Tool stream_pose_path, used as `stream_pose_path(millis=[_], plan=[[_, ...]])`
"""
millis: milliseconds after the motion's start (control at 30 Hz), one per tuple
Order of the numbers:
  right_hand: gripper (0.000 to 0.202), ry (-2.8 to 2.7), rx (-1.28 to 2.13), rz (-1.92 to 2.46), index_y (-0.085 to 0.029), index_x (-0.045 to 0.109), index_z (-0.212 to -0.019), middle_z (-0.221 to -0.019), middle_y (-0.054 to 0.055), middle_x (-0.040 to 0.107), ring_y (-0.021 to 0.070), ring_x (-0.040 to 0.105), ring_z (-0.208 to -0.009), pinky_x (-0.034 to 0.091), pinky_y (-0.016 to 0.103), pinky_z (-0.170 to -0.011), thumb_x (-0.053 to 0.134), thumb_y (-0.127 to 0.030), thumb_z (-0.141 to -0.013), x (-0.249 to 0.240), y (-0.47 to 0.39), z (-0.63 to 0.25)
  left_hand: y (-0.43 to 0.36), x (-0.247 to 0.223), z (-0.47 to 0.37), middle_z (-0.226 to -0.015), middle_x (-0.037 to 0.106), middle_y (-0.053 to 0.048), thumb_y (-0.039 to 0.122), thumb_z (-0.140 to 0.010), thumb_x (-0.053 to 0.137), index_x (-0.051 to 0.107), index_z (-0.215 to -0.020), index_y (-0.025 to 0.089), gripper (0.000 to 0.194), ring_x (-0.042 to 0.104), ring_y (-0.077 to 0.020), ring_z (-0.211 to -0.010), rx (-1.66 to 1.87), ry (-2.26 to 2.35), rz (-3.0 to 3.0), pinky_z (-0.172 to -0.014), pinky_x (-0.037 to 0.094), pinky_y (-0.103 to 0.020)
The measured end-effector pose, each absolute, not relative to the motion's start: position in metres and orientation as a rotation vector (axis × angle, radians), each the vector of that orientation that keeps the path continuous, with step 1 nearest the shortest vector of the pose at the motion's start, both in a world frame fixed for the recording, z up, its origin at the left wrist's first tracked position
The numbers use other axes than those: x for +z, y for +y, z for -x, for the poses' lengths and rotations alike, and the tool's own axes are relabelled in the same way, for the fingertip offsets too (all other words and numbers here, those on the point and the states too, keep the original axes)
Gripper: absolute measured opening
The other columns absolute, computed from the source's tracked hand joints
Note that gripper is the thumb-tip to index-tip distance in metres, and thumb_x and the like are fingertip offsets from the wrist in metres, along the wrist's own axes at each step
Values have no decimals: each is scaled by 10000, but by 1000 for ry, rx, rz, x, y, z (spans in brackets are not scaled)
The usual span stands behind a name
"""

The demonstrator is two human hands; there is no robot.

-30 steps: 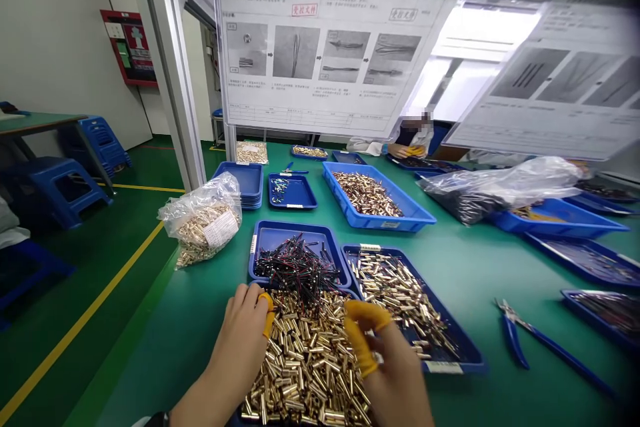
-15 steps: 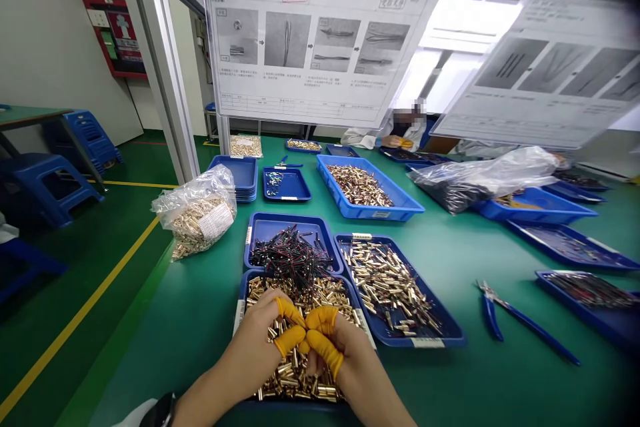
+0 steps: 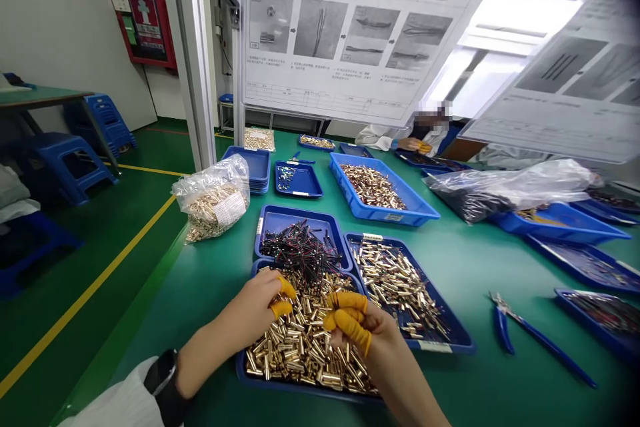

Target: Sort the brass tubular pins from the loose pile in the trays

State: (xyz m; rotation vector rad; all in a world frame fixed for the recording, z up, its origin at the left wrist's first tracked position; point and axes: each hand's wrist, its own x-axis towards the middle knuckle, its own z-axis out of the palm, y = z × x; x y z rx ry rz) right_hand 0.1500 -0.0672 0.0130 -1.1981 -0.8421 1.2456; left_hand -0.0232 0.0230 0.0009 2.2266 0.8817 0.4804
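My left hand [image 3: 263,300] is over the left part of a blue tray [image 3: 245,373] of brass-coloured metal sleeves [image 3: 305,340]. Its yellow-covered thumb and forefinger are apart, with nothing visible between them. To its right, above the same tray, my right hand [image 3: 357,323] is closed in a pinch. Yellow finger covers hide whatever it holds. Just beyond my hands, thin black and red wire pieces [image 3: 303,247] lie heaped in another blue tray [image 3: 260,227], spilling over its near edge. A third tray [image 3: 463,341] at right holds brass sleeves with wires [image 3: 395,280].
Blue-handled pliers [image 3: 507,320] lie on the green table at right. A plastic bag of brass parts [image 3: 215,203] stands at left. Farther back are a large blue bin [image 3: 415,210] and stacked trays [image 3: 250,163]. Instruction sheets [image 3: 345,33] hang ahead. A co-worker [image 3: 415,137] sits across.
My hands were together at the fingertips and are now apart. The left moved left with its fingers spread; the right moved right, still pinched. The camera view has shifted slightly.
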Motion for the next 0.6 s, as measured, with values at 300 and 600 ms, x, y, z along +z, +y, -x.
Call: stream_pose_path(millis=[300,600], plan=[[377,-1074,1083,1380,-178,468,-600,-451,-70,473,55,412,-319,312,173,-349,559,-501,-772,7,-69,-140,10,-2,10,-937,579,-48,-135,-729,407,537,-784,165,331,504,-211,-887,424,556,-2795,-717,445,-296],[417,-1175,1038,1446,-173,476,-609,-472,-56,486,48,398,-316,309,166,-349,491,-547,-792,6,-72,-139,6,0,6,-895,548,-47,-127,-669,348,558,-852,163,402,516,-191,-833,611,743,-2213,-705,436,-282]])
